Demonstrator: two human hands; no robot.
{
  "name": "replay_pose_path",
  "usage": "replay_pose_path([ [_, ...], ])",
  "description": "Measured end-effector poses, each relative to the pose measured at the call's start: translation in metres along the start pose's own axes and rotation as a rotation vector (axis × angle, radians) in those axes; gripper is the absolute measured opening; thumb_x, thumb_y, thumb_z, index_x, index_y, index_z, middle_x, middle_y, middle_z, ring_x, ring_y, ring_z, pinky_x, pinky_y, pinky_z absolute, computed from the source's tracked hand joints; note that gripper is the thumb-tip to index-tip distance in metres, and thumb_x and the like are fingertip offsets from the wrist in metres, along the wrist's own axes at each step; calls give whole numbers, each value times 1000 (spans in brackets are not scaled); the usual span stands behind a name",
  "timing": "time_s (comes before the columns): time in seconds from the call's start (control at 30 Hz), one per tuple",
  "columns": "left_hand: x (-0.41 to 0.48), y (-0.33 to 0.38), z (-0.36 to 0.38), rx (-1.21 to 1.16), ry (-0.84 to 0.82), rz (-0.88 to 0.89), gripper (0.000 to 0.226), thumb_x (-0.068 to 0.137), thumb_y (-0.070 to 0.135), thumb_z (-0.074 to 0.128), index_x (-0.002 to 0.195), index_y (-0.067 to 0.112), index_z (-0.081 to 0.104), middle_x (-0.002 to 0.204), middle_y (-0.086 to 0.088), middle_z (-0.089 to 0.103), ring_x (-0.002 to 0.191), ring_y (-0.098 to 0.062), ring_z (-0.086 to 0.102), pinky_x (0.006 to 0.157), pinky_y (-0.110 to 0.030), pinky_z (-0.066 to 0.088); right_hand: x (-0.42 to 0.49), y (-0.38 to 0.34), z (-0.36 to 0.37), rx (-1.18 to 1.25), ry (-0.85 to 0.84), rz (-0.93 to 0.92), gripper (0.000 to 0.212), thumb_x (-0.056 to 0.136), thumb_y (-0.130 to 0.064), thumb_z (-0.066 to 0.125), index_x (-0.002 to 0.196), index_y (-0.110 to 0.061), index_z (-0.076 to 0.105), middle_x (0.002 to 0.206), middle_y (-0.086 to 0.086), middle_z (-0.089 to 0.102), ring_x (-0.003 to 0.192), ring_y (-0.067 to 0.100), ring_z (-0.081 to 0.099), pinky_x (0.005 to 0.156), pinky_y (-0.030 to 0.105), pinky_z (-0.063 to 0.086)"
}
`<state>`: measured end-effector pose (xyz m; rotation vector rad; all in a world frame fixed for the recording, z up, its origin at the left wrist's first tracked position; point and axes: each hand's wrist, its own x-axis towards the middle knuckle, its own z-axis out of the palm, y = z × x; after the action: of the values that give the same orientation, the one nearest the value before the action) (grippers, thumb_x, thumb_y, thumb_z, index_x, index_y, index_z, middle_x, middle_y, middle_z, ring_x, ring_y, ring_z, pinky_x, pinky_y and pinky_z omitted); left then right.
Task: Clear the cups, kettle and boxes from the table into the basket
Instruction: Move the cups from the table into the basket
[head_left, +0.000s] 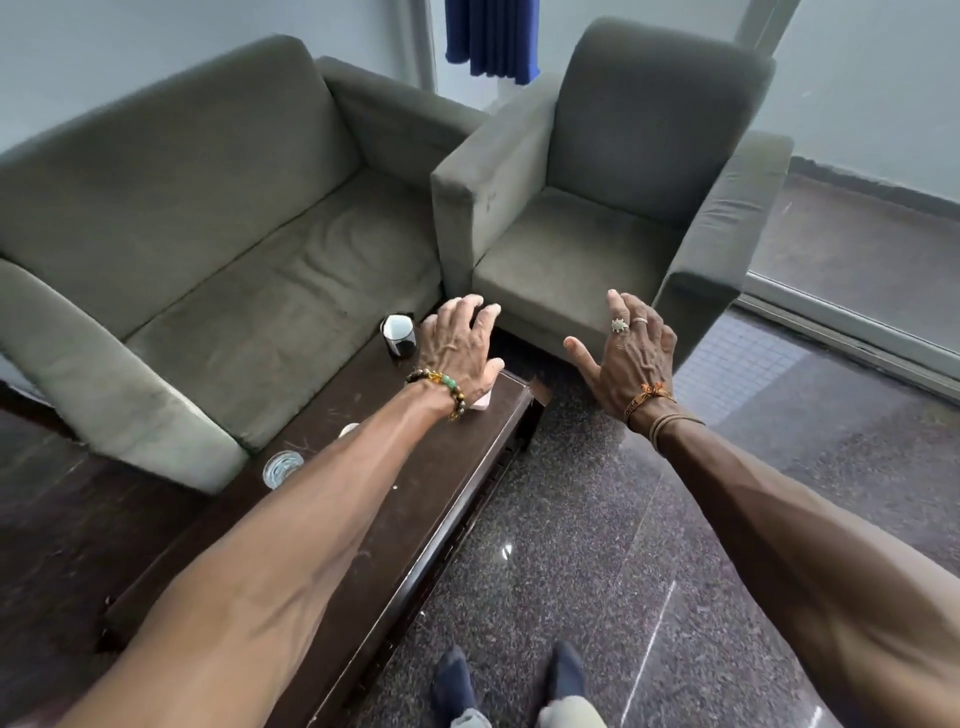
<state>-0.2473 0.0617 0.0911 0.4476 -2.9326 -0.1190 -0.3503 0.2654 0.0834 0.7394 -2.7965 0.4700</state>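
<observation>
Hands both stretched fwd, palms down. Your left hand (460, 348) hovers over the far end of the low dark table (441, 467), fingers spread & only lightly bent, gripping nothing that shows; there's a beaded bracelet (441, 387) on that wrist. Your right hand (631, 358) is out past the table's edge, above the speckled floor (571, 519), fingers straight & apart, thumb out, holding nothing. It has rings on two fingers and an orange thread at the wrist.

Task items: the black-and-white cup (399, 336) stands upright at the table's far end, just left of your left hand; can't tell if they touch. A pale box (485, 402) lies on the table under the heel of that hand, mostly hidden. A clear glass (282, 467) stands nearer you at the table's left edge, just beside the sofa (208, 234) arm. A small white item (349, 430) peeks out by your left forearm, btw glass & cup, too hidden to identify.

The grey sofa runs along the table's left side, and a grey armchair (597, 208) sits past the table's far end. A blue curtain (493, 36) hangs behind. Your feet in dark socks (454, 675) are on the floor at bottom.
</observation>
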Motion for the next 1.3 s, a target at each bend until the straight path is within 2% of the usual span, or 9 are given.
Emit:
replay_pose_path([
  [0.17, 26, -8, 33, -29, -66, -58, 72, 77, 43, 66, 142, 24, 42, 144, -2, 40, 131, -24, 38, 106, -39, 33, 37, 7, 43, 18, -110, -58, 80, 90, -61, 50, 149, -10, 30, 149, 12, 37, 138, 33, 32, 111, 48, 26],
  [0.4, 55, -31, 55, -57, -108, -255, 67, 77, 38, 64, 140, 24, 44, 140, -1, 43, 127, -23, 42, 102, -38, 36, 108, 4, 83, 36, -265, -205, 83, 91, -62, 48, 152, -11, 25, 154, 11, 32, 141, 32, 28, 113, 47, 24],
  [0.63, 54, -75, 49, -81, -65, -476, 65, 77, 39, 68, 136, 22, 46, 138, -1, 44, 123, -26, 45, 102, -40, 38, 163, -51, 109, 113, -320, -340, 84, 90, -61, 52, 153, -12, 24, 154, 10, 31, 141, 32, 28, 113, 47, 24],
  [1.0, -6, -160, 89, -186, -164, -727, 68, 80, 35, 68, 141, 22, 41, 142, -1, 39, 128, -25, 41, 107, -40, 34, 130, -141, 189, 133, -584, -466, 88, 86, -61, 56, 153, -15, 23, 153, 6, 31, 139, 29, 30, 110, 45, 27],
  [1.13, -22, -192, 101, -277, -165, -813, 66, 82, 28, 67, 142, 18, 40, 143, -4, 38, 130, -25, 40, 111, -35, 30, 125, -175, 213, 123, -672, -507, 89, 87, -63, 55, 154, -16, 20, 155, 6, 29, 141, 29, 28, 113, 45, 27],
  [1.2, -30, -208, 108, -316, -150, -862, 63, 84, 24, 65, 142, 17, 40, 142, -5, 39, 131, -25, 40, 110, -33, 30, 122, -192, 223, 135, -695, -526, 85, 89, -60, 54, 154, -16, 21, 156, 7, 29, 142, 29, 28, 114, 45, 27],
  [1.3, -41, -226, 120, -359, -147, -947, 54, 88, 21, 61, 139, 17, 43, 138, -6, 43, 127, -25, 45, 105, -37, 39, 119, -220, 242, 121, -720, -582, 72, 95, -46, 50, 154, -15, 21, 156, 8, 28, 140, 30, 30, 113, 45, 27],
])
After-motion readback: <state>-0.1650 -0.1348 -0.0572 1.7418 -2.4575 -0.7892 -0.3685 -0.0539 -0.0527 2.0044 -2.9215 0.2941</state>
